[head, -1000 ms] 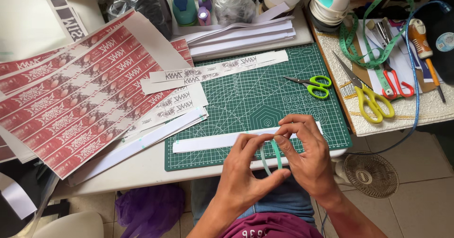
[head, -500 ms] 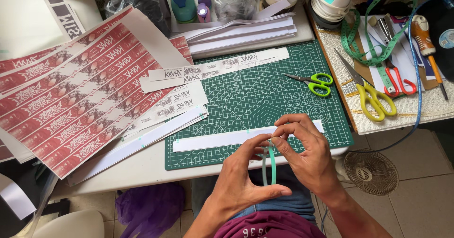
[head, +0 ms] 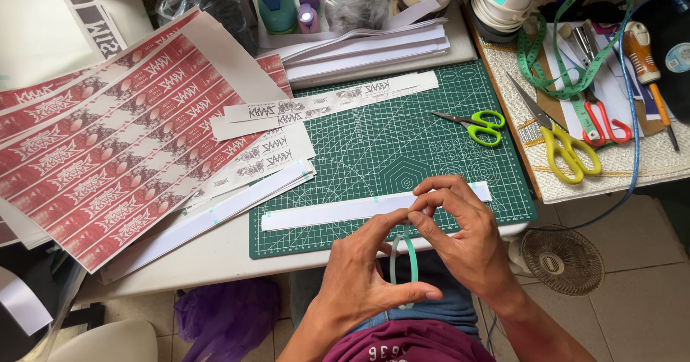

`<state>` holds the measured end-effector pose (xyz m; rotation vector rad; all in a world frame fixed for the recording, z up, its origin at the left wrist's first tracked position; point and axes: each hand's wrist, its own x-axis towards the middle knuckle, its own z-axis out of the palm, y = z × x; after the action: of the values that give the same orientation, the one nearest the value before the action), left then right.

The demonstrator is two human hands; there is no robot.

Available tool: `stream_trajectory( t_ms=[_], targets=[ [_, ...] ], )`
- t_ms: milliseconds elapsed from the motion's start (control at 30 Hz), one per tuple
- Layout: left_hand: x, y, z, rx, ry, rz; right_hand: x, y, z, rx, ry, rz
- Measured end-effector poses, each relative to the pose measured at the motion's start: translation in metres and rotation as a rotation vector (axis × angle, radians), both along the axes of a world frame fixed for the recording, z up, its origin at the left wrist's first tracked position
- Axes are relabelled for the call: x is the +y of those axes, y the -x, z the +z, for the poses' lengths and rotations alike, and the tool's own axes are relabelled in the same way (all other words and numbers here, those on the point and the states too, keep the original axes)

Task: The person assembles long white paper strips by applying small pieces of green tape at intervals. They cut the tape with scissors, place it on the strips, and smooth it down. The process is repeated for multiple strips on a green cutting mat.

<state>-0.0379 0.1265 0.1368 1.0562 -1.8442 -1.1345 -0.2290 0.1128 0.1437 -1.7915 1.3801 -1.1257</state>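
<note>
Holding a small green roll of tape (head: 404,265) between them, both hands work just off the near edge of the green cutting mat (head: 374,153), above the person's lap. The left hand (head: 363,276) cups the roll from below, its thumb lying along the lower rim and its fingers curled around the side. The right hand (head: 460,236) comes in from the other side, thumb and forefinger pinched together at the top of the roll, seemingly on the tape's loose end, though the end itself is too small to make out. A long white paper strip (head: 338,211) lies across the mat just beyond the fingertips, with small green tabs along it. Farther up the mat rest green-handled scissors (head: 478,126) and printed black-and-white strips (head: 330,99). Red printed sheets (head: 108,146) spread over the table to the left, and yellow-handled scissors (head: 564,146) lie on the woven board to the right.
</note>
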Motion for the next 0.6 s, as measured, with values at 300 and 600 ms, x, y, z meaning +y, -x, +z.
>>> stream_trajectory(
  t_ms=[300,600],
  targets=[
    [0.022,-0.012,-0.016,-0.072,-0.05,-0.086,0.013,0.022,-0.037,-0.236,-0.563,0.192],
    [0.038,-0.027,-0.042,-0.092,-0.206,-0.117,-0.046,0.086,-0.053,0.255,-0.384,0.005]
  ],
)
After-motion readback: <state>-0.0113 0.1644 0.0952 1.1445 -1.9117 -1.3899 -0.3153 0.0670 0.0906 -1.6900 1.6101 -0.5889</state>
